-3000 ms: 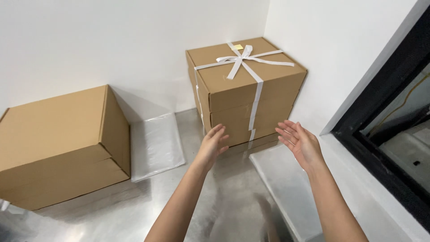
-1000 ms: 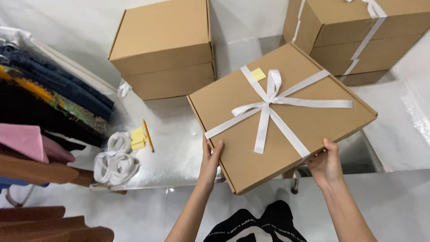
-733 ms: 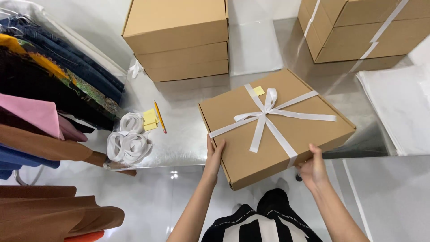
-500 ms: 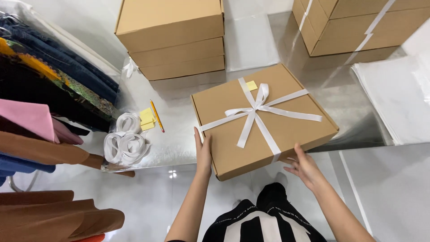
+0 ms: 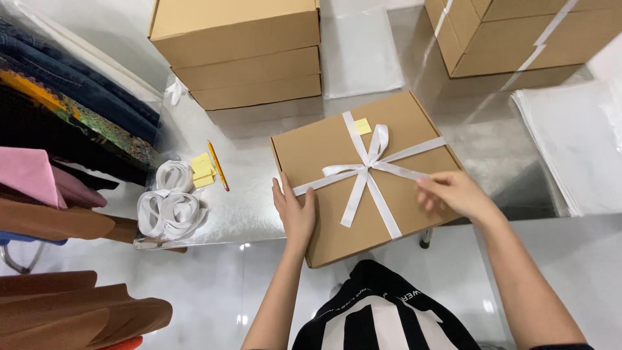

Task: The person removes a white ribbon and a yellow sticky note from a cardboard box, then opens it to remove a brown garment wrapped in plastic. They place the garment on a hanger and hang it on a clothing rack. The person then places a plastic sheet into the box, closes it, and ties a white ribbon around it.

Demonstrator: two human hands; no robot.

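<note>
Box: we see a flat brown cardboard box (image 5: 337, 155) lying lid-up on the shiny metal bench (image 5: 246, 194), turned at a slant, its long axis running from near left to far right.
Ribbon: a white ribbon (image 5: 366, 170) crosses the lid both ways and is tied in a bow at the middle; a small yellow note (image 5: 362, 126) sits just beyond the bow.
Edge: the box's near corner juts out past the bench's front edge, above the pale floor (image 5: 214, 291).
Left hand: our left hand (image 5: 295, 207) lies open and flat against the box's near-left side, fingers up along the edge.
Right hand: our right hand (image 5: 453, 193) rests on the lid's right part, fingertips pinched at a ribbon tail.
Room: bare bench shows left of the box and behind it.
Left side: rolls of white ribbon (image 5: 168, 204), yellow sticky notes (image 5: 202, 170) and a pencil (image 5: 218, 166) lie well left of the box.
Far side: stacked plain boxes (image 5: 246, 52) stand behind; ribboned boxes (image 5: 518, 32) stand at far right.
Right: a pile of white sheets (image 5: 570, 149) lies nearby.
Far left: folded clothes (image 5: 58, 116) are stacked.
</note>
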